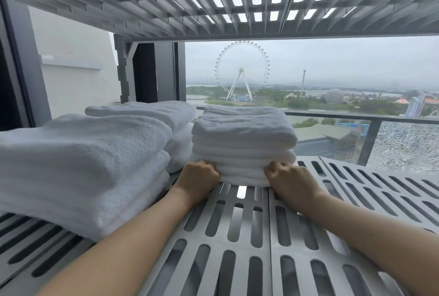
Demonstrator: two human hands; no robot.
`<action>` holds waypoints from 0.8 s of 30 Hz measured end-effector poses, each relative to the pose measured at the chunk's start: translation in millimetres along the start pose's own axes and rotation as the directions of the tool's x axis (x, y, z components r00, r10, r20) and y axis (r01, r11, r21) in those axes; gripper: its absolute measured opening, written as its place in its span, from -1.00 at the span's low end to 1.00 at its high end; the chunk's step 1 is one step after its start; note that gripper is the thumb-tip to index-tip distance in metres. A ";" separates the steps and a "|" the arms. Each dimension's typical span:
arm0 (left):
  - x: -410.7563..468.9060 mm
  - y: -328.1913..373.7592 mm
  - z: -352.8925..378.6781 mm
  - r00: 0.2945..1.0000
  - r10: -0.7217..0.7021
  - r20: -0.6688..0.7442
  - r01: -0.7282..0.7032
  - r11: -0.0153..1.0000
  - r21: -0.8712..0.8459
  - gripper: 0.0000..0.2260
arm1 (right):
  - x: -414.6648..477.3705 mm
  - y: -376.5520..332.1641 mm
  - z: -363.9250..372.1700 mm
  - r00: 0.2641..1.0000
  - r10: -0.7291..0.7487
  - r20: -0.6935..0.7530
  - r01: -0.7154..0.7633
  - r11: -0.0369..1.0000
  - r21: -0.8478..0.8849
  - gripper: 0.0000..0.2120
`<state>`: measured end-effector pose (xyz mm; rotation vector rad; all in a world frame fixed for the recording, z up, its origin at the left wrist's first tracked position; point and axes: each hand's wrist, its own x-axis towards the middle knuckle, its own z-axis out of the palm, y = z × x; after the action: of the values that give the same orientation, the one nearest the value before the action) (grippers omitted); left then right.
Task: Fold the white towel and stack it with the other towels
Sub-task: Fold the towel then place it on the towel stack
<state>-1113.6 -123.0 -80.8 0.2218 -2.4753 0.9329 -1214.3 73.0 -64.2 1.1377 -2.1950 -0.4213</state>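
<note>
While your left hand [199, 177] and right hand [291, 178] each grip the lower front edge of the white towel stack [244, 139], it rests on the slatted shelf [237, 236] beside larger folded towels [83, 153]. Judged soft, light, compressible: support both bottom corners, or layers may slump.

Person, visible parts: left hand [199, 177], bare, knuckles showing; right hand [291, 178], bare, knuckles showing; left forearm [133, 236], uncovered from wrist to lower frame edge; right forearm [368, 231], uncovered from wrist to right frame edge.
</note>
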 end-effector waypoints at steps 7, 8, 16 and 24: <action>-8.0 -2.3 -4.2 0.999 -0.015 0.043 0.015 1.000 -0.010 -0.80 | 2.8 7.5 7.0 0.995 0.018 0.100 -0.023 0.998 0.054 -0.79; -9.0 -3.3 -4.5 0.998 -0.004 0.056 0.006 0.999 -0.046 -0.90 | 2.3 7.0 7.3 0.995 0.011 0.098 -0.017 0.998 0.058 -0.77; -2.4 -9.5 0.7 0.994 -0.006 0.109 0.029 0.978 -0.206 -0.79 | 3.9 1.8 -2.8 0.995 -0.090 0.049 0.083 0.988 0.130 -0.81; 12.7 -0.9 -22.2 0.939 -0.028 -0.344 -0.053 0.973 -0.224 -0.80 | -1.2 17.5 -15.7 0.955 -0.102 -0.280 0.186 0.939 0.291 -0.92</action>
<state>-1115.9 -108.9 -59.6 -0.0355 -2.2314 0.6186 -1214.3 84.1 -43.4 1.4426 -1.9956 0.0262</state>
